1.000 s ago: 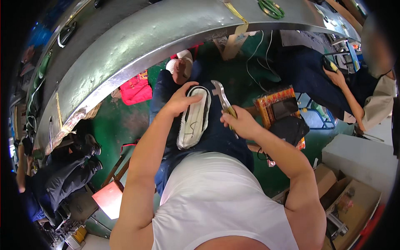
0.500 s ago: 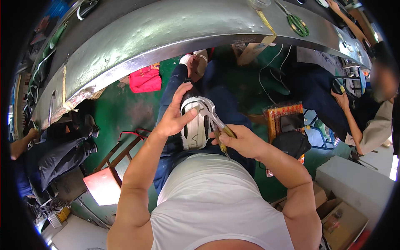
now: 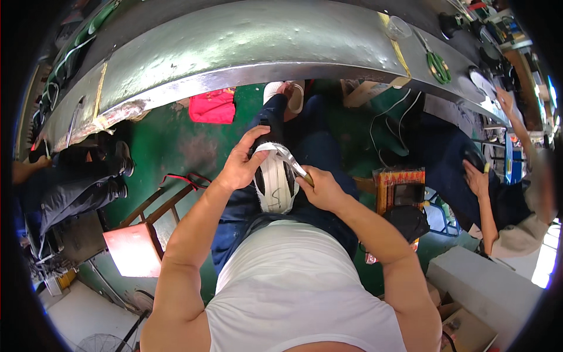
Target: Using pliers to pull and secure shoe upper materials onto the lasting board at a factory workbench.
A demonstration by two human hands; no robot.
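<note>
Left hand [image 3: 241,167] clasped the toe end of a white shoe [image 3: 275,182] resting on the lap. Right hand [image 3: 321,189] clenched a metal tool [image 3: 291,161] against its upper edge. Beyond: red cloth [image 3: 213,105] on green floor [image 3: 176,146], metal tabletop [image 3: 246,41].

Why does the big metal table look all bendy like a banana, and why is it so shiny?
Head view: the fisheye lens bends the straight metal bench into a curve, more toward the rim; light glares off its edge; the corners go black; the white shoe in the hands stays fairly sharp.
</note>
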